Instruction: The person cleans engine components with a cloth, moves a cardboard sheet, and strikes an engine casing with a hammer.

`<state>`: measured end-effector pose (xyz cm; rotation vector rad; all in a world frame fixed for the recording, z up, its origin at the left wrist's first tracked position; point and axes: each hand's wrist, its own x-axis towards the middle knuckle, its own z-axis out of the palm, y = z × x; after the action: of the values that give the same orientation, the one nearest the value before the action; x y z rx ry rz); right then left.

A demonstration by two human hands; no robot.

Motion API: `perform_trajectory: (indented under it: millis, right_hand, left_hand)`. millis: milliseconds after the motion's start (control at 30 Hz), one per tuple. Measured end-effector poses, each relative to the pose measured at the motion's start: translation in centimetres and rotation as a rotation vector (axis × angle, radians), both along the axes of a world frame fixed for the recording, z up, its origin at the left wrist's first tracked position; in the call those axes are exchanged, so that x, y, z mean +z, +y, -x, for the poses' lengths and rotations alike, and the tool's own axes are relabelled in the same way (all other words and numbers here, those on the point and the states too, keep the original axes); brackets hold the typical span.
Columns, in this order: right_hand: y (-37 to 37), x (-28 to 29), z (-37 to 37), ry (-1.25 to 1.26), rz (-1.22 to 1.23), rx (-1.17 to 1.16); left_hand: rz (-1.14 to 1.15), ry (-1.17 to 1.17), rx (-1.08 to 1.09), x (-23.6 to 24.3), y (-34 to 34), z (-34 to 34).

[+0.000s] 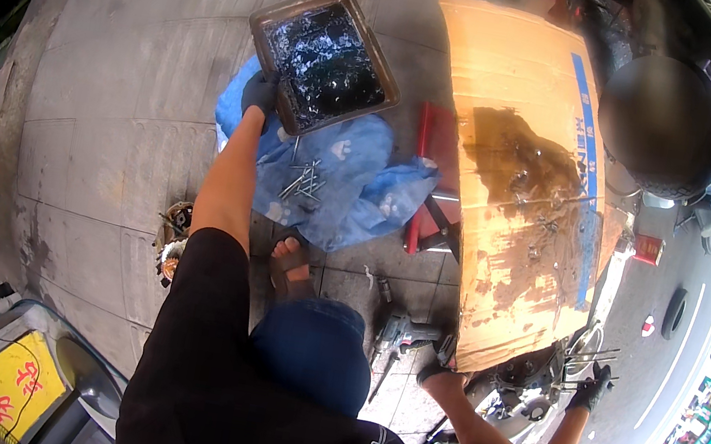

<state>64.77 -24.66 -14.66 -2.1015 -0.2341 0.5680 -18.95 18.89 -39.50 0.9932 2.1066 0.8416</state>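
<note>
I judge the tray (369, 46) stiff but slippery, so my left hand (259, 93) grips its rim; right of the tray, my right hand (593, 390) clasps metal rods (589, 357).

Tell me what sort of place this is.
Probably an outdoor roadside repair spot: a power tool lies on the pavement, bolt-like metal pieces lie on a blue cloth, and a road runs along the right.

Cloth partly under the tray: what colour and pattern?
Blue cloth with pale paw-print shapes; best seen in the head view.
</note>
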Motion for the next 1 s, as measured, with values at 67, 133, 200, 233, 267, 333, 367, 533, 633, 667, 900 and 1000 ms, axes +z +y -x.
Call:
perform_trajectory:
  millis: [67,133,200,233,267,333,367,533,633,667,900,1000]
  right_hand:
    - [-1.9,1.1,-0.7,-0.019,0.005,0.021]
    - [-1.7,0.7,0.5,-0.044,-0.003,-0.024]
    - [-1.3,0.4,1.1,-0.040,-0.021,-0.093]
    - [-2.8,1.0,-1.9,-0.017,-0.026,-0.046]
    - [-1.8,-0.1,-1.0,-0.023,-0.007,-0.053]
    - [0.3,-1.1,-0.2,0.004,-0.078,-0.076]
    - [1.3,-1.2,-0.2,-0.004,-0.072,-0.050]
    - [2.4,-0.5,-0.2,-0.147,-0.037,0.013]
    - [5.7,0.1,3.7,-0.256,-0.071,-0.016]
    - [5.4,0.1,3.4,-0.253,-0.055,-0.019]
    - [4.8,-1.4,0.9,-0.376,-0.075,-0.049]
    - [6.8,0.8,5.0,-0.326,0.091,-0.042]
  left_hand:
    - [0.017,-0.048,-0.037,-0.1,1.1,-1.1]
    - [0.065,-0.015,-0.071,-0.3,1.8,-1.3]
    - [0.137,0.082,-0.124,-0.1,2.8,-0.6]
    - [0.036,0.022,-0.160,-1.3,3.0,-0.3]
    - [-0.168,-0.277,-0.103,-1.2,2.6,0.0]
    - [-0.159,-0.446,0.029,0.2,2.3,0.7]
    - [-0.155,-0.326,-0.027,1.7,2.3,1.3]
    - [-0.228,-0.689,-0.219,12.4,0.3,-5.1]
    - [-0.162,-0.667,-0.620,19.4,-1.1,-7.7]
    - [-0.159,-0.605,-0.789,20.9,-1.7,-9.5]
    - [0.501,-0.640,-0.846,31.9,-8.8,-21.9]
    - [0.411,-0.691,-0.773,31.7,-12.2,-21.9]
